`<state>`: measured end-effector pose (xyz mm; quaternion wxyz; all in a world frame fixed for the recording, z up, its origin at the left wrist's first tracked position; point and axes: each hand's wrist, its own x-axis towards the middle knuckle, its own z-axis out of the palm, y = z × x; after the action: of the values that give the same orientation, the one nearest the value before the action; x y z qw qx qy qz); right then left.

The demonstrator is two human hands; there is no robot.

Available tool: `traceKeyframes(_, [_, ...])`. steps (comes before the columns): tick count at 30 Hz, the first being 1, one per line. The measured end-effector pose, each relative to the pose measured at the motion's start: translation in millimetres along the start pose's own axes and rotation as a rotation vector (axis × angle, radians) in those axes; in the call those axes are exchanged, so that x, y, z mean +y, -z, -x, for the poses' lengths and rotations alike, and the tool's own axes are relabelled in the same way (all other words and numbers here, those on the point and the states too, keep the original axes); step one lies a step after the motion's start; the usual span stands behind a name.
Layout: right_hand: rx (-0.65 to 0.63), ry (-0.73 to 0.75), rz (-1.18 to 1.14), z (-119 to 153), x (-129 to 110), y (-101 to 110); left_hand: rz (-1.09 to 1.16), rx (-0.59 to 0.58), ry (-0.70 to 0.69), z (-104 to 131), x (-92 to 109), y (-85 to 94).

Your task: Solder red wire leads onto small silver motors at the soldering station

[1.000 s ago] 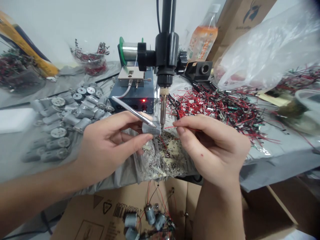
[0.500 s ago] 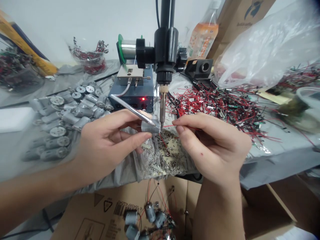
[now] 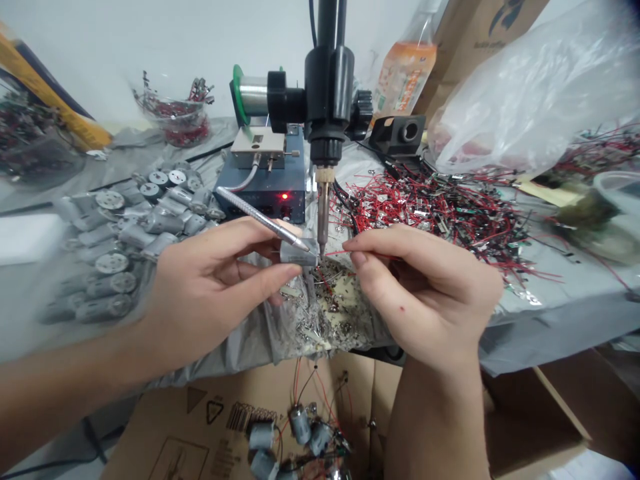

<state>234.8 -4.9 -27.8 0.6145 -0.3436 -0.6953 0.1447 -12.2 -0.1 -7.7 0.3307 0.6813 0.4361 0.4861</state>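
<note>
My left hand (image 3: 215,283) grips a small grey electric motor (image 3: 295,253) between thumb and fingers, its end turned toward the soldering iron. The soldering iron (image 3: 323,210) hangs upright from a black clamp (image 3: 327,93), its tip at the motor's end; whether they touch is too small to tell. A silver solder feed tube (image 3: 265,217) slants across the motor to the same spot. In my right hand (image 3: 425,287), thumb and forefinger pinch a red wire (image 3: 336,253) that points left at the tip. The wire's far part is hidden by the hand.
Grey motors (image 3: 145,230) lie piled at left. A heap of red and black wires (image 3: 435,207) covers the right side. Behind stand the blue solder feeder (image 3: 260,187), a solder spool (image 3: 253,95) and an orange bottle (image 3: 405,73). Wired motors (image 3: 300,425) lie on cardboard (image 3: 200,427) below.
The view has shifted very slightly. Both hands keep their grips, the motor and the red wire staying at the iron's tip.
</note>
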Motion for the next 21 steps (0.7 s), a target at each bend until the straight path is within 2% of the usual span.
traceKeyframes(15, [-0.043,0.018,-0.016,-0.4,1.6,0.2,0.000,-0.031,-0.011,3.1,-2.5,3.3])
traceKeyframes(21, [-0.048,0.019,-0.034,0.1,1.1,0.7,0.023,-0.020,-0.055,2.0,-1.2,1.9])
